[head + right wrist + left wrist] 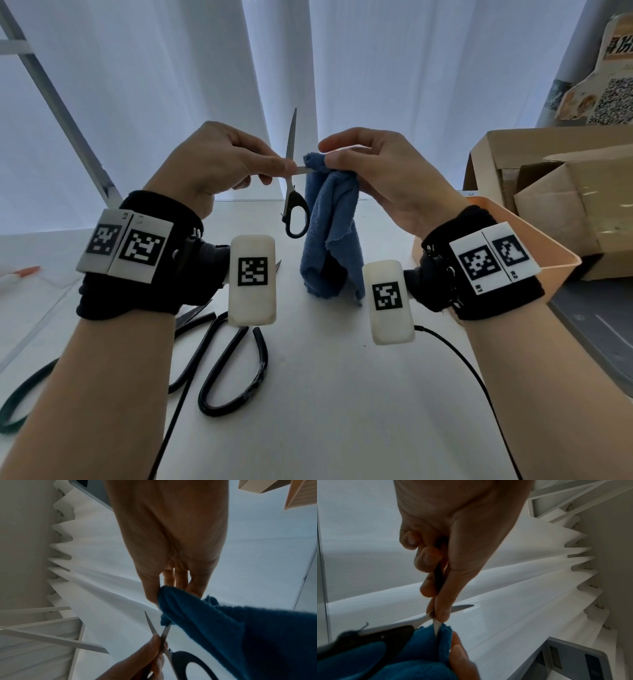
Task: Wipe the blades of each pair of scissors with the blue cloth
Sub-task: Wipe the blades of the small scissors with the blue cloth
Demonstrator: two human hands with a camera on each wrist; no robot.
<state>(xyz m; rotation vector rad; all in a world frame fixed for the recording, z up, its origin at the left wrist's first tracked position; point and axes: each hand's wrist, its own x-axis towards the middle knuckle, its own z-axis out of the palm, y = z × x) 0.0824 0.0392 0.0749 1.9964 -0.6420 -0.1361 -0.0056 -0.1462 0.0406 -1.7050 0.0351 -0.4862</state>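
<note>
My left hand point(274, 168) holds a small pair of black-handled scissors point(292, 192) up in front of me, spread wide, pinching them near the pivot. One blade points up; the other lies sideways toward the right. My right hand point(330, 154) pinches the blue cloth point(334, 233) round that sideways blade, and the rest of the cloth hangs down. The left wrist view shows the blade point(436, 627) going into the cloth fold point(443, 632). In the right wrist view the cloth point(188, 608) covers the blade tip. Larger black scissors point(236, 373) lie on the white table below my left wrist.
An orange tray point(534, 240) sits at the table's right edge, with cardboard boxes point(555, 185) behind it. A black cable point(462, 370) runs from my right wrist across the table. White curtains hang behind. A pen point(20, 274) lies at far left.
</note>
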